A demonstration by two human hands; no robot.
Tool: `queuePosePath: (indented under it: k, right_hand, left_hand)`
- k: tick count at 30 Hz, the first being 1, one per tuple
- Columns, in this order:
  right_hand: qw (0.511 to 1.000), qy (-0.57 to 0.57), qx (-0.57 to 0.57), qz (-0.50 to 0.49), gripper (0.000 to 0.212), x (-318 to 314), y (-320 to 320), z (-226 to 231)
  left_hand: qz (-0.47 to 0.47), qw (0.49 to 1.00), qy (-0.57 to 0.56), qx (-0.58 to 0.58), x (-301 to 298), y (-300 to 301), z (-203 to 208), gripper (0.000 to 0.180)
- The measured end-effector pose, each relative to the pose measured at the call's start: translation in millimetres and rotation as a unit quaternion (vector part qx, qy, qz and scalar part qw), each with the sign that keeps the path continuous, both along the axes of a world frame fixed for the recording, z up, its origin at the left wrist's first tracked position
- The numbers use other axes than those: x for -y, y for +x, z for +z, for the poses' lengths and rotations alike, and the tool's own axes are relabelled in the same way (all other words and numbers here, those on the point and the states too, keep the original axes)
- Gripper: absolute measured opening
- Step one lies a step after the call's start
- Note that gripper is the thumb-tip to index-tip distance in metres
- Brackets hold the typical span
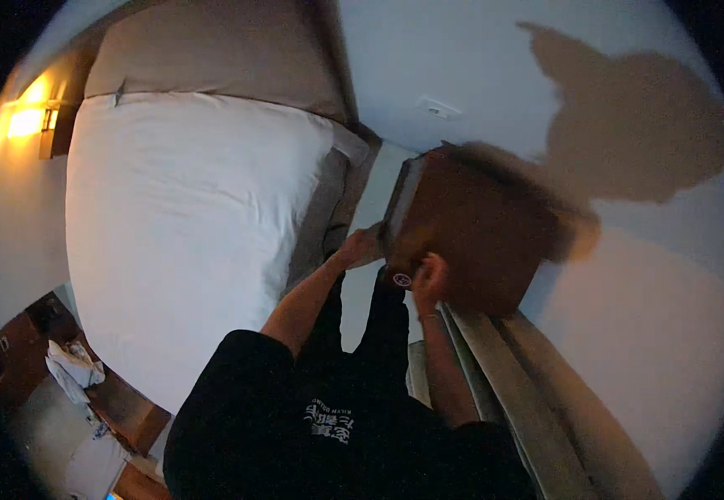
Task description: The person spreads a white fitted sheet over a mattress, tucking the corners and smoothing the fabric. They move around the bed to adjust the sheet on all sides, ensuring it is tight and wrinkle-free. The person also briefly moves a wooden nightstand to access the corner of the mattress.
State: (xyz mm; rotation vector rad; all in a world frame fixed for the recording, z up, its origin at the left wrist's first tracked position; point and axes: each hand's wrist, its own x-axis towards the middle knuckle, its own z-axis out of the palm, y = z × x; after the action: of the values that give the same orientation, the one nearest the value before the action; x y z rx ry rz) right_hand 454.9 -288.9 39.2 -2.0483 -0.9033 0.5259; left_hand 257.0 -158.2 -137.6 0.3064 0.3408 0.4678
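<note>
A dark brown wooden nightstand (478,225) stands between the bed and the wall, with a greyish front edge on its left side. My left hand (363,247) reaches to that left edge, and its fingertips fade into shadow against it. Over the near part of the brown top is my right hand (430,277), its fingers curled inward. What those fingers hold, if anything, cannot be made out. Beside the right hand, a small round white mark (402,280) shows near the nightstand's corner.
A wide bed with a white cover (178,225) fills the left side, below a brown headboard (220,50). Long beige curtains (545,400) hang at the lower right. A wall socket (440,109) is above the nightstand. A lit wall lamp (32,122) glows at far left.
</note>
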Motion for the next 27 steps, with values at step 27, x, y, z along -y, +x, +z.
queuePosePath:
  k: [27]
  right_hand:
    - [0.943,-0.201,0.125,0.236,0.028,-374.3,-41.6,-296.5]
  left_hand:
    - [-0.107,0.623,0.403,-0.662,-38.4,-219.6,66.0,0.022]
